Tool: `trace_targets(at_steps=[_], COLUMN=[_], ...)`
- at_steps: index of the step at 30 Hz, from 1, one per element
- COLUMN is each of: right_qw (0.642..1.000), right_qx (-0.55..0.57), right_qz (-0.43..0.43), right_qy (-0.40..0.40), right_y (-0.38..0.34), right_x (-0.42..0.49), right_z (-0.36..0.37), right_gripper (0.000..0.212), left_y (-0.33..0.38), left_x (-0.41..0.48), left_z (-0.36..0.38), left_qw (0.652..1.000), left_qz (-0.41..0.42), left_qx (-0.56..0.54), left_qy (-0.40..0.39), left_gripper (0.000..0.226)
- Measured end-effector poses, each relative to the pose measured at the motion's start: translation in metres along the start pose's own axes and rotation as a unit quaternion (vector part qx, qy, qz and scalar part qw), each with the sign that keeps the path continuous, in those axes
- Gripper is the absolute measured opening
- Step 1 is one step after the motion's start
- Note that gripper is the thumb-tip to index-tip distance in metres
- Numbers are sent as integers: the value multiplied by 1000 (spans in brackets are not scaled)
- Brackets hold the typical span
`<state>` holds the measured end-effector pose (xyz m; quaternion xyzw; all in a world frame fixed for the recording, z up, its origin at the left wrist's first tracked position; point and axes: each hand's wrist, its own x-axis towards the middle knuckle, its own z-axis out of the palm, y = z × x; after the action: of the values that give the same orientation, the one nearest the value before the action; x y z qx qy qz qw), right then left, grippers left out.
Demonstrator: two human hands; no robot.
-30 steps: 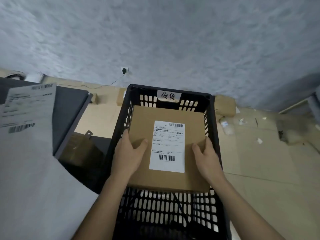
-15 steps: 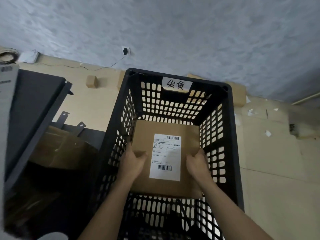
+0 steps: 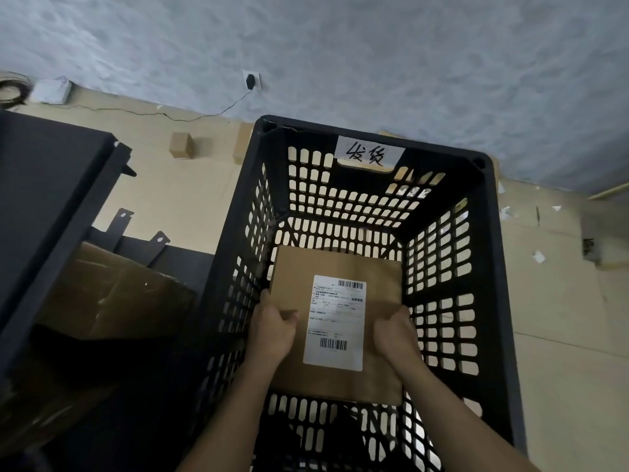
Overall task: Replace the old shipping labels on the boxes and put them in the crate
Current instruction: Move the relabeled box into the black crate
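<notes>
Dim, flat light — deep shadow lower left, wide-angle edge bending.

The floor [image 3: 190,199] is covered in pale tan sheeting with visible seams and meets a grey wall at the far side. A black slotted crate [image 3: 493,267] stands on it in the middle. Near the wall to the crate's left lie a small cardboard box [image 3: 181,149] and a thin black cable [image 3: 170,114], white paper scraps [image 3: 539,257] are strewn at the right, and a large cardboard box [image 3: 112,294] lies at the left.
</notes>
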<state>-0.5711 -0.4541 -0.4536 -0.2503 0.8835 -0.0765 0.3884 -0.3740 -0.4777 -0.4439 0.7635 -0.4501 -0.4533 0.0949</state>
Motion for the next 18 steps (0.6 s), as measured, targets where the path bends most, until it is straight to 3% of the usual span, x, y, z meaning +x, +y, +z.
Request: trace_targets(at_steps=[5, 9, 14, 18], right_qw=[999, 987, 942, 897], right_qx=[-15, -30, -132, -154], right_qz=[-45, -160, -308, -400], right_qy=[-10, -2, 35, 103], right_y=[-6, -19, -38, -51], right_x=[-14, -41, -97, -144], right_z=[-14, -42, -89, -121], right_gripper=[55, 40, 30, 23], left_y=[8, 32, 68, 85], left_x=[-11, -36, -89, -142], left_z=[-7, -28, -60, -82], left_qw=[999, 992, 973, 950], left_qz=[7, 67, 179, 255], left_qx=[46, 106, 146, 156], left_qy=[6, 26, 20, 87], left_gripper=[60, 36, 39, 32])
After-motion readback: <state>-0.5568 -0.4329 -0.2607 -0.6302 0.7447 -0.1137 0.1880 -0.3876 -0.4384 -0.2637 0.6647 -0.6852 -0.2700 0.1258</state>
